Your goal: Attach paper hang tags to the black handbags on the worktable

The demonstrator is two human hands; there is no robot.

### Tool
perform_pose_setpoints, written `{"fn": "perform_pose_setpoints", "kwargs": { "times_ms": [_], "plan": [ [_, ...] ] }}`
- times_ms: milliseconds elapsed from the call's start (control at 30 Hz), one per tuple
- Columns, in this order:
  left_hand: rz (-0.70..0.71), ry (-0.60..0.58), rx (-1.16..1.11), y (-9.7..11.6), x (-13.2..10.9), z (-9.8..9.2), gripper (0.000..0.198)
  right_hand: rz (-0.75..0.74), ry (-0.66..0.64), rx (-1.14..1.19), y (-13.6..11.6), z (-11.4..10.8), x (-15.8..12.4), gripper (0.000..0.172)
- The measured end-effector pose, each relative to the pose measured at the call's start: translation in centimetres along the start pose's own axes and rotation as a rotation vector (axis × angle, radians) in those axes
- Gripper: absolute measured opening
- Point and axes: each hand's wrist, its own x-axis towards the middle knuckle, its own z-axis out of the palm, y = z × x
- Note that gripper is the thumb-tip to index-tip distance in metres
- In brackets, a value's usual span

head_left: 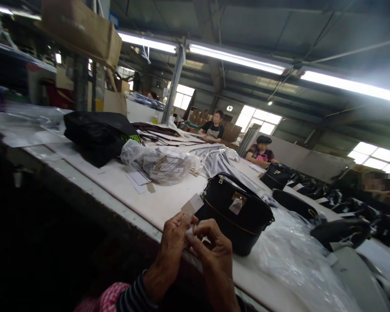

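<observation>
My left hand and my right hand are raised together at the near edge of the white table. Both are pinched on a small pale card tag that sticks up between the fingers. Just behind my hands stands a black handbag with a gold clasp and a tag on its front. My left sleeve is dark and striped with pink at the cuff.
A clear plastic bag of tags and a heap of black material lie to the left. Clear plastic sheeting and more black bags spread to the right. Two seated people work at the table's far end.
</observation>
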Motion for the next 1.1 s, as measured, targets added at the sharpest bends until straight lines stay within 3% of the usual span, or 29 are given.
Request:
{"fn": "perform_pose_setpoints", "kwargs": {
  "times_ms": [100,200,300,500,633,867,1100],
  "plan": [
    [-0.012,-0.048,0.006,0.3,-0.3,-0.3,0.039,0.118,-0.052,0.109,-0.3,-0.5,0.1,0.015],
    [-0.009,-0.019,0.059,1.0,-0.4,-0.5,0.038,0.178,-0.038,0.069,-1.0,-0.8,0.5,0.019],
    [-0.005,-0.004,0.111,1.8,-0.5,-0.6,0.043,0.158,-0.015,-0.024,-1.5,-0.8,0.7,0.022],
    [-0.004,-0.138,0.067,2.3,-1.4,-0.4,0.043,0.048,-0.012,-0.068,-1.2,-0.3,0.4,0.020],
    [-0.081,-0.106,0.001,1.8,-1.7,-0.5,0.041,0.051,0.045,-0.146,-0.6,0.0,-0.2,0.022],
    [-0.013,-0.068,-0.022,2.0,-1.1,-1.4,0.037,0.127,0.111,0.055,-0.4,-0.2,0.0,0.031],
    [-0.095,-0.249,-0.037,3.4,0.4,-1.3,0.035,0.029,0.166,0.197,-2.0,-2.2,2.4,0.033]
  ]
}}
